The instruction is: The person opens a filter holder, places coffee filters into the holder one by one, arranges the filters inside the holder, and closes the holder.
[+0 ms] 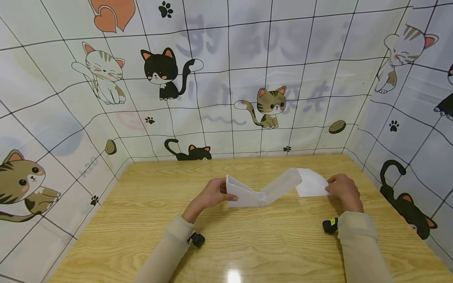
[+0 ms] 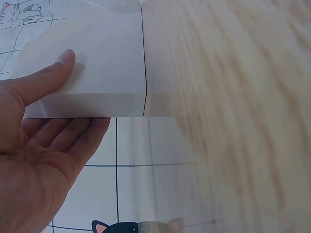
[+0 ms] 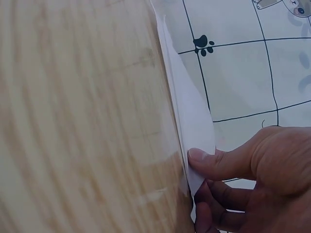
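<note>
Low over the table (image 1: 226, 243) a long white paper-like piece stretches between the two hands; its exact kind is unclear. My left hand (image 1: 211, 194) grips its folded, box-like left end (image 1: 244, 199), thumb on the near face. In the left wrist view the thumb lies across that white end (image 2: 109, 53), with fingers underneath. A translucent strip (image 1: 283, 185) rises from it toward a white flap (image 1: 311, 184) with a curved top. My right hand (image 1: 344, 190) pinches that flap's right edge; in the right wrist view the flap (image 3: 192, 107) appears nearly edge-on.
A cloth (image 1: 226, 86) printed with cats and grid lines hangs behind the table and along both sides. Black wrist cameras are strapped at the left cuff (image 1: 197, 239) and the right cuff (image 1: 330, 225).
</note>
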